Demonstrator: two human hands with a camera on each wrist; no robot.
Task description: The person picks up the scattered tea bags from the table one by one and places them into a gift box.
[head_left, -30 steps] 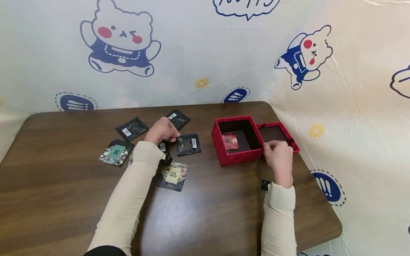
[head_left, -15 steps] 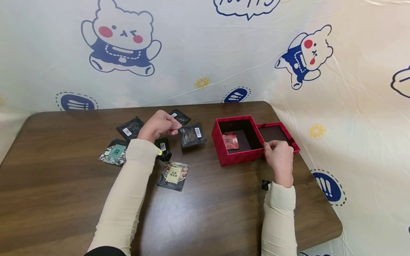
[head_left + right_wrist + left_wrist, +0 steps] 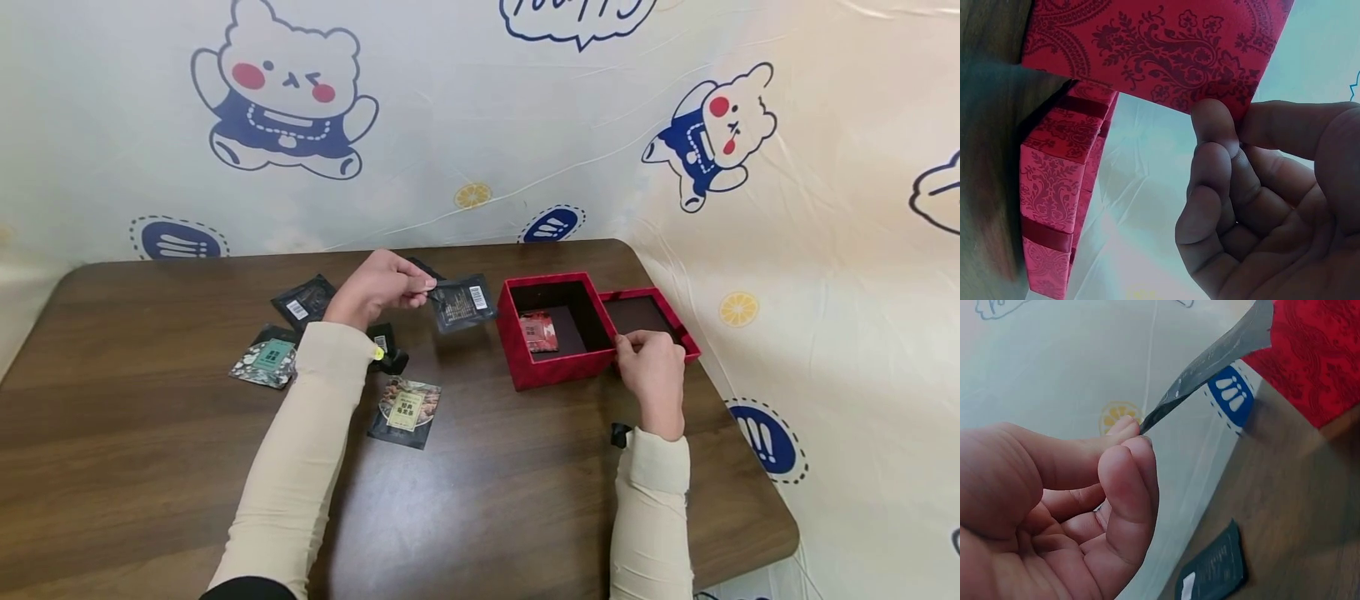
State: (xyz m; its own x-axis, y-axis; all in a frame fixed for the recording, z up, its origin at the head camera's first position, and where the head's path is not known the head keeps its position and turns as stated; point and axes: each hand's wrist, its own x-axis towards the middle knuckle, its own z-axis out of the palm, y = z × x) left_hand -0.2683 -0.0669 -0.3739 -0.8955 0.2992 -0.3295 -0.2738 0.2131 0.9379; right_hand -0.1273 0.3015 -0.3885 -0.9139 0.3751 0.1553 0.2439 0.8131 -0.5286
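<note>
1. A second ago the dark packet (image 3: 463, 302) lay flat on the tabletop (image 3: 510, 483); now I have it in the air, barcode side showing, beside the left wall of the red box (image 3: 562, 371). I cannot tell whether its edge touches that wall.
2. My left hand (image 3: 381, 289) pinches the packet by one edge between thumb and fingertips, so the rest of it sticks out freely toward the box.
3. My right hand (image 3: 652, 375) has stayed put, clamped on the box's near right corner, with the lid (image 3: 637, 314) just behind it. I judge that this steadies the box.
4. For the work, I take this packet as partway through its transfer: off the tabletop, not inside the box.
5. Inside the box lies only a red packet (image 3: 538, 332) that I can see; five others remain on the tabletop, some partly hidden.
</note>
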